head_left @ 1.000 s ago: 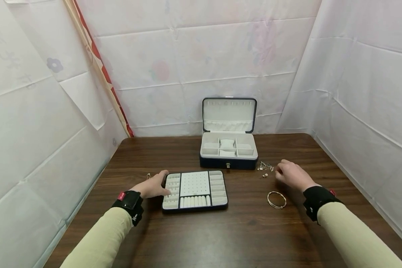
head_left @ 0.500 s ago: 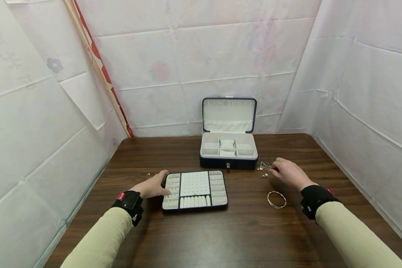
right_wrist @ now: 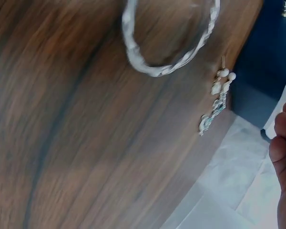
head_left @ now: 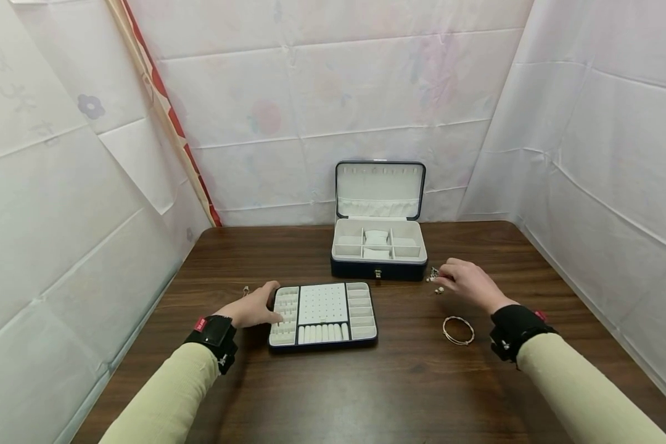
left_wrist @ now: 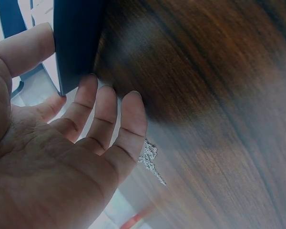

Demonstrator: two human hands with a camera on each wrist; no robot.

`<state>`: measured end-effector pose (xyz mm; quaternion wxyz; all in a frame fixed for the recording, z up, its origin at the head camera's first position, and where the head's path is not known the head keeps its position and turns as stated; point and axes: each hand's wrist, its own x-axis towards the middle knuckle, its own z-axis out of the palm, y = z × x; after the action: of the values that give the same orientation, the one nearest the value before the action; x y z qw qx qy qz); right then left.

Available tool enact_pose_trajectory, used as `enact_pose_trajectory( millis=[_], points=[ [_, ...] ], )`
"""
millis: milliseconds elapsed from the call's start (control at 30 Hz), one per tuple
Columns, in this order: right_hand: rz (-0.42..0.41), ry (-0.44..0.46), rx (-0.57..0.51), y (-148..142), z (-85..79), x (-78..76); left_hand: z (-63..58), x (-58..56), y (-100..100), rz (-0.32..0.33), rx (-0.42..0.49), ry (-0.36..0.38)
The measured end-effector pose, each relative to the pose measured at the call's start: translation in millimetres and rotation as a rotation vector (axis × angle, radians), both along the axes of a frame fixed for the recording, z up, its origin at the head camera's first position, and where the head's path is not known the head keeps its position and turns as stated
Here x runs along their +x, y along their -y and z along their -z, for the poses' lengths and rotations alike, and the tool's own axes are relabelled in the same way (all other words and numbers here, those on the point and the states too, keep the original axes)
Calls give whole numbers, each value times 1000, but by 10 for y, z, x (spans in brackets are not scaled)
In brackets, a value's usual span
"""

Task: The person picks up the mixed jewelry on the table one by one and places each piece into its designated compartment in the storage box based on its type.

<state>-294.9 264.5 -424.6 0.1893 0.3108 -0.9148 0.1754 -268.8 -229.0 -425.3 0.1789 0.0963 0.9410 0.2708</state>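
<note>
Jewelry tray [head_left: 323,302], one, lies on the wooden table [head_left: 333,401] in the head view, its left edge held between thumb and fingers of the left hand [head_left: 257,306]. One open jewelry box [head_left: 377,269] stands behind; beside it, the right hand [head_left: 470,283] is at small trinkets [head_left: 433,272], fingers bent, whether gripping any cannot be told. Left wrist: one silvery chain [left_wrist: 149,153]. Right wrist: one bangle [right_wrist: 154,71], two white beads [right_wrist: 223,73].

A makeshift booth, its building unclear: creased white sheets [head_left: 355,80] with faint floral prints [head_left: 91,107] enclose a dark brown, wood-grained surface [head_left: 333,394] on three sides.
</note>
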Motion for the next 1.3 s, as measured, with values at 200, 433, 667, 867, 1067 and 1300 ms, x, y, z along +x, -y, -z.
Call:
enact_pose_trajectory(
  millis=[200, 433, 667, 867, 1067, 1300],
  points=[
    [-30, -23, -56, 110, -39, 9, -1, 10, -5, -4, 9, 8],
    [10, 88, -78, 229, -111, 46, -25, 21, -11, -6, 26, 14],
    [-18, 127, -104, 327, -135, 30, 2, 14, 12, -7, 22, 18],
    [-97, 128, -89, 370, -142, 28, 8, 5, 19, -16, 32, 32],
    [-137, 137, -76, 437, -178, 44, -8, 15, 14, -22, 41, 43],
    [-147, 185, -119, 569, -244, 85, -16, 15, 13, -12, 45, 39]
  ],
)
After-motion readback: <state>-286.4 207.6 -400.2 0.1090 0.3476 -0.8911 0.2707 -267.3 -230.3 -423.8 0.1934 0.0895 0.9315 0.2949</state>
